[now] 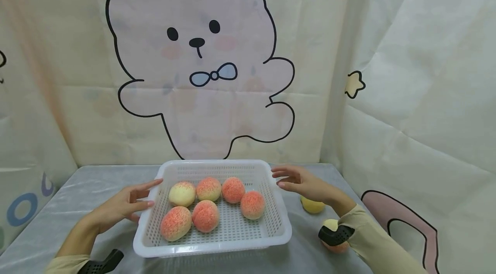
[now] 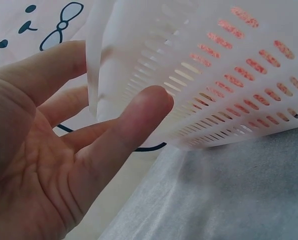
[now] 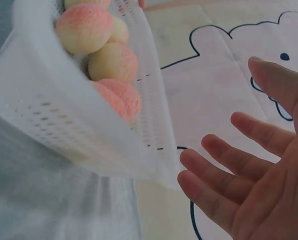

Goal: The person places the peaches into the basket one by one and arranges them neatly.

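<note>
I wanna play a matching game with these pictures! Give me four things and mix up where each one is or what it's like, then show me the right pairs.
Things:
1. White rectangular plastic basket
2. Six round pink-and-cream peaches
3. Yellow rounded object
4. Light-blue printed bow tie

Matches:
A. Below the nose of the pale pink printed bear
B. Has rows of little holes
C. On the grey cloth-covered table, partly hidden by the right hand in the head view
D. Sitting inside the basket

Right pairs: 1-B, 2-D, 3-C, 4-A
</note>
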`<state>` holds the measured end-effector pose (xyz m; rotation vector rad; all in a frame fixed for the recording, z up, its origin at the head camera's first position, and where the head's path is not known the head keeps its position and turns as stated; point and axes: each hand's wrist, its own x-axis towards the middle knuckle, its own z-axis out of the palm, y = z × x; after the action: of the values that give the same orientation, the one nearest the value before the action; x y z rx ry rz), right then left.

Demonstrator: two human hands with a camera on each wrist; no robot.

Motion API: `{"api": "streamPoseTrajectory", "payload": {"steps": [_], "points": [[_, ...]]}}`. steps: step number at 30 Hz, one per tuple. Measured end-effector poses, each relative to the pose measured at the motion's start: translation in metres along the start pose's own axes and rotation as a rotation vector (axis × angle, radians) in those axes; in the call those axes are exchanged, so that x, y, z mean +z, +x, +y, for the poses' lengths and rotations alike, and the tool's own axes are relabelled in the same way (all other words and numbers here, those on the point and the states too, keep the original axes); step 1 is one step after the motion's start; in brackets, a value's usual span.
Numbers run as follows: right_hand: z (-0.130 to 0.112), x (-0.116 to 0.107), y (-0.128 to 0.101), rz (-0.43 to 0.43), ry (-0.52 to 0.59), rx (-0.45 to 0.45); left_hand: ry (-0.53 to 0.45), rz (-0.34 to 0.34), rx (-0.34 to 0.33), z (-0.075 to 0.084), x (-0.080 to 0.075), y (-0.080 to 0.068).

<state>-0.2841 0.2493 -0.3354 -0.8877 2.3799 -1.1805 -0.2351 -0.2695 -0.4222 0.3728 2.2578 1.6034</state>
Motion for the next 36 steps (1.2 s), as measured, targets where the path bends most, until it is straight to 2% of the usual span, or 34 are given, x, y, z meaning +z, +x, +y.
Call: {"api": "streamPoseTrajectory", "payload": {"steps": [10,23,30,36], "points": [[0.033,-0.011,-0.030,0.096,-0.075,-0.001,0.006,0.012,0.009,0.002,0.002,-0.001],[0.059,-0.031,-0.076,0.219,-0.087,0.128,-0.016,-0.025,0.047,0.000,0.000,-0.002],[0.082,-0.032,-0.101,0.217,-0.069,0.193,-0.025,-0.020,0.039,0.001,0.000,-0.003],[0.100,-0.030,-0.122,0.128,-0.064,0.180,-0.033,-0.026,0.065,0.003,0.001,-0.004]]}}
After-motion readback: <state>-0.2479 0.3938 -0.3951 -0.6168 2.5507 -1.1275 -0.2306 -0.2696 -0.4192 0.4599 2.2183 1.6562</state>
